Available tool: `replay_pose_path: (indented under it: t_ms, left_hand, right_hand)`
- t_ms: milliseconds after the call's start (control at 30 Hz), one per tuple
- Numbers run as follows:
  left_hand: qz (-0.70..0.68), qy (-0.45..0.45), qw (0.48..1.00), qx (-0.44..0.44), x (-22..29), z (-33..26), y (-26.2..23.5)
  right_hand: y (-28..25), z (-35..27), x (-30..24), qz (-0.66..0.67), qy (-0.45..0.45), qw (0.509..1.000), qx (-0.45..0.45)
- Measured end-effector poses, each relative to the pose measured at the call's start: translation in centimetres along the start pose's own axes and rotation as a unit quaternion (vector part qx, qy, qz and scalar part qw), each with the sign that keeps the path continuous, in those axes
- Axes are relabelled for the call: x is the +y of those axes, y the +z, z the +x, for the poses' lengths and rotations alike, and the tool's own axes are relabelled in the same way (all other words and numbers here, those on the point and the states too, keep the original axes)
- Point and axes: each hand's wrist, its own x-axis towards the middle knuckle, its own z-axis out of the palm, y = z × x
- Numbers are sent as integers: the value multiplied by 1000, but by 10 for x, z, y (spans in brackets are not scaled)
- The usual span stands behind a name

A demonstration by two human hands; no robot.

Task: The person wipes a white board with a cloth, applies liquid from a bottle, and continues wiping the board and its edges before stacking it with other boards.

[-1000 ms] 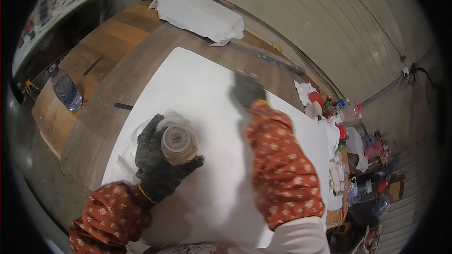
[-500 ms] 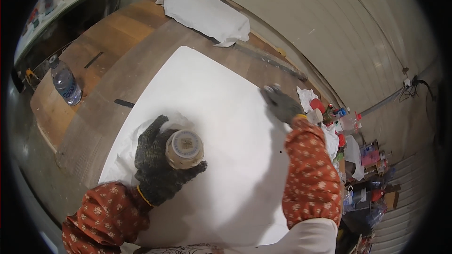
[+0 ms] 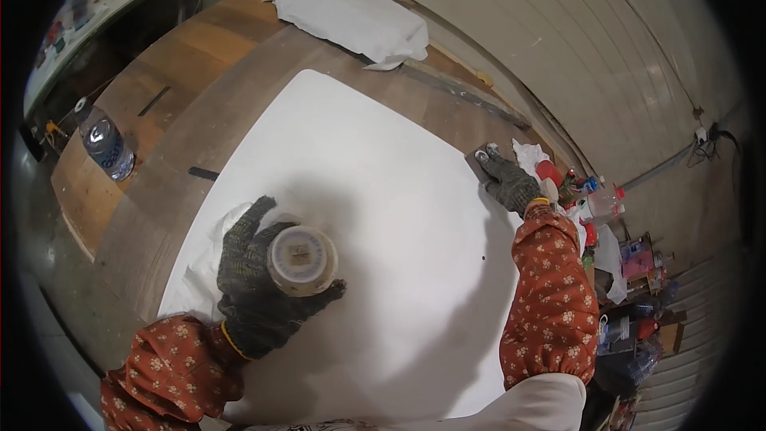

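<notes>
Occupying the left hand (image 3: pixel 255 287), in a dark knit glove with a yellow cuff edge: one squat, see-through container (image 3: pixel 329 281) with a round, pale lid (image 3: pixel 300 254). Fingers and thumb are curving part-open around its side, gripping it over the left half of the white panel (image 3: pixel 399 215); whether its base is touching the panel, one cannot tell.

Right hand (image 3: pixel 511 181), gloved alike: reaching to the panel's far right edge, fingers partly extended, pale marks showing on the fingertips. A small brown piece (image 3: pixel 478 166) is lying at those fingertips; whether the hand is gripping it, one cannot tell.

Sleeves, one pair: red-brown with pale flowers, the right sleeve (image 3: pixel 552 295) crossing the panel's right side.

Panel: lying flat on a wooden table (image 3: pixel 447 116), bearing one small dark spot (image 3: pixel 483 258). Crumpled white sheeting (image 3: pixel 209 251) is resting at its left edge.

Also on the wood: a clear bottle (image 3: pixel 106 144) standing at left; a white cloth (image 3: pixel 351 16) spreading at the back; a red-capped bottle (image 3: pixel 604 206) sitting among clutter at right.
</notes>
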Motion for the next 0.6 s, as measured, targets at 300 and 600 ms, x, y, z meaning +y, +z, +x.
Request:
replay_pose_path:
  t_ms: [300, 600]
  left_hand:
    - [77, -1, 997, 20, 2, -4, -4]
    - [77, 86, 990, 77, 38, 7, -3]
  right_hand:
    - [-53, 126, -170, 144, -31, 989, 5]
    - [-35, 108, -94, 61, 17, 995, -81]
